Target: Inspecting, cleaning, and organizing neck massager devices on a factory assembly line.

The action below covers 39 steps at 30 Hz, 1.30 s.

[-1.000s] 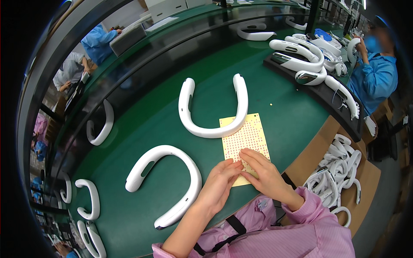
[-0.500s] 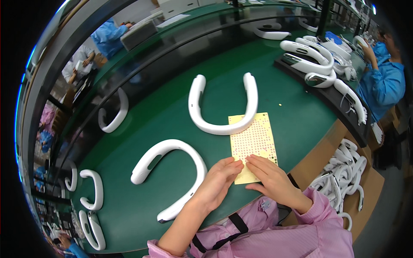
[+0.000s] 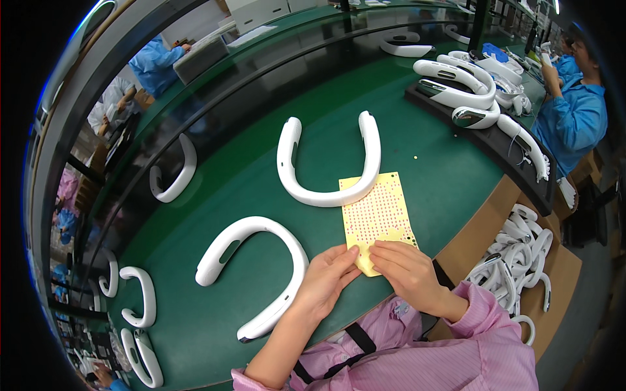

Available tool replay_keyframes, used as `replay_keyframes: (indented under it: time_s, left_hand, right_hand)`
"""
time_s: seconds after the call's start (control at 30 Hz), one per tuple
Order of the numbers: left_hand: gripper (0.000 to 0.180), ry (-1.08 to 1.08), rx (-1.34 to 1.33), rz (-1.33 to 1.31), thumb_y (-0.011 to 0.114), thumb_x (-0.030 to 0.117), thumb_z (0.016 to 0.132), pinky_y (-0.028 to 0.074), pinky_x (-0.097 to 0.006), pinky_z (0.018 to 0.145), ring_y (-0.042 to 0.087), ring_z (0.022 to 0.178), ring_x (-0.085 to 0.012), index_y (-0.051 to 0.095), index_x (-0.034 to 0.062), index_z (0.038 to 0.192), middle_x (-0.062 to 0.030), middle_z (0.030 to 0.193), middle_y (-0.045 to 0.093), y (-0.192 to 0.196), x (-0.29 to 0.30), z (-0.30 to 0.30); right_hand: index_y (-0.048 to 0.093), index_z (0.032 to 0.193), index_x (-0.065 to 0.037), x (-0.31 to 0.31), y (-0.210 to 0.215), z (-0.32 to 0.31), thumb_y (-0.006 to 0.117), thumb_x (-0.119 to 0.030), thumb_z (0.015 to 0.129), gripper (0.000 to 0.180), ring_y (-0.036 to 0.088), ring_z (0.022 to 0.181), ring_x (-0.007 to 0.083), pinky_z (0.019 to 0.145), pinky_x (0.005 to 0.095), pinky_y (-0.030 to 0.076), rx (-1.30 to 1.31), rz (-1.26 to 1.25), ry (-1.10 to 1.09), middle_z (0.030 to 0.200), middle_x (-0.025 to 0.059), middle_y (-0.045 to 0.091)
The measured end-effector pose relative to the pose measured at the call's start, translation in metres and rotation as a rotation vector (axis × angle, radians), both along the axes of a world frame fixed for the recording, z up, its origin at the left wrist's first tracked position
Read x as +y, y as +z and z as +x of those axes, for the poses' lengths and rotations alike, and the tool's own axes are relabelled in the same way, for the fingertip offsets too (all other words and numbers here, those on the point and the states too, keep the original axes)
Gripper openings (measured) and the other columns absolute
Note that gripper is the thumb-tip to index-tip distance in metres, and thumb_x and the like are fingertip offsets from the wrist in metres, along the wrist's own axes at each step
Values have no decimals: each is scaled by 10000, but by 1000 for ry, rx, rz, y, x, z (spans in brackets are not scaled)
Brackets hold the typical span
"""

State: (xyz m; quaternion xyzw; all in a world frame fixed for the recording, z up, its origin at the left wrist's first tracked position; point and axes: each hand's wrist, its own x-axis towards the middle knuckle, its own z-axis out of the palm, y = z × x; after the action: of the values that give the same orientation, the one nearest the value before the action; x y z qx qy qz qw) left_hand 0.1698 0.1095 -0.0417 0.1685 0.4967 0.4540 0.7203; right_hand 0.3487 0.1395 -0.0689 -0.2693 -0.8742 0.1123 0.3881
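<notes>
Head view, clock taken from my hands.
Yellow sheet [image 3: 378, 218]: 12 o'clock, far-left corner under a white U-shaped band [image 3: 326, 197] at 11.
My left hand [image 3: 326, 277]: thumb and fingers pinching the sheet's near-left edge.
My right hand [image 3: 411, 277]: fingers bent over its near end; grip hidden.
Progress: near end bent, many red dots present; whether any are off, I cannot tell.
Second white band [image 3: 298, 260]: 9 o'clock.

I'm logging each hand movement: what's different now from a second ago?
The right hand moved toward the person, down the yellow sheet; the left hand has taken hold of its near end, which now looks bent. The white U-shaped device stayed across the sheet's far end.
</notes>
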Motion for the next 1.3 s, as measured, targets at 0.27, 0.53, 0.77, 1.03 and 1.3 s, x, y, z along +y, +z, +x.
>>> replay_keyframes:
  time_s: [0.27, 0.53, 0.77, 1.03, 1.3]
  left_hand:
    - [238, -15, 104, 61, 575, 79, 877, 521, -242, 758, 620, 886, -118, 533, 12, 1102, -65, 1018, 628, -10, 11, 13]
    - [215, 77, 152, 148, 553, 10, 867, 517, -235, 692, 606, 835, -117, 539, -7, 1080, -88, 1005, 600, -10, 15, 18]
    - [231, 91, 185, 224, 546, 24, 875, 501, -224, 710, 595, 848, -103, 534, 1, 1104, -73, 1018, 599, -21, 15, 17]
    - [207, 105, 241, 312, 545, 28, 873, 451, -222, 743, 559, 869, -96, 556, -25, 1072, -73, 996, 605, -29, 14, 18]
    - [189, 136, 258, 314, 555, 14, 848, 430, -220, 722, 544, 834, -86, 574, -30, 1031, -68, 942, 611, -29, 13, 16]
  right_hand:
    - [624, 927, 16, 30, 20, -13, 634, -29, 781, 154, 623, 819, 276, 735, 334, 498, 215, -499, -67, 916, 137, 634]
    - [657, 881, 16, 53, 17, -24, 681, 0, 729, 154, 647, 737, 190, 674, 280, 507, 143, -704, -2, 885, 103, 653]
    - [615, 836, 33, 46, 22, -33, 668, 1, 744, 111, 641, 704, 231, 644, 304, 520, 123, -516, -26, 822, 127, 618]
    - [611, 828, 28, 48, 26, -32, 666, 3, 737, 109, 628, 713, 260, 638, 317, 502, 10, -370, 13, 816, 120, 617]
    - [611, 839, 45, 47, 32, -37, 647, 19, 745, 104, 617, 704, 268, 631, 323, 488, -44, -331, 45, 809, 122, 618]
